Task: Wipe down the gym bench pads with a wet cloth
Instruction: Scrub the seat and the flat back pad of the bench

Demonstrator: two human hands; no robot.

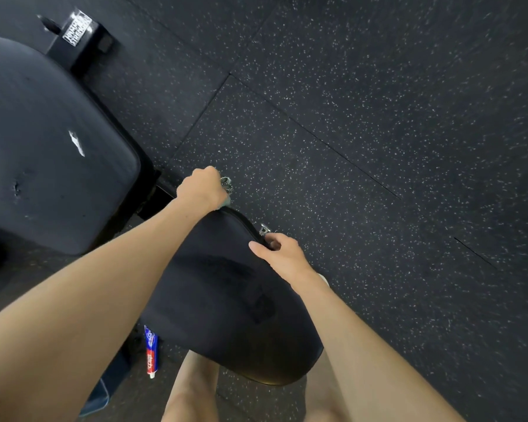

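So far nothing looks wiped: your left hand [200, 187] grips what seems a pale cloth [227, 203] atop the black bag [220, 287], your right hand [282, 252] pinches its zipped edge; the bench pad [52, 153] waits beside you.

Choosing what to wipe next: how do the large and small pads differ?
The large pad shows white tears; the small pad looks intact. No hand touches the large pad; the left hand holds a cloth at the small pad's tip, the right hand grips its edge. Both are dark.
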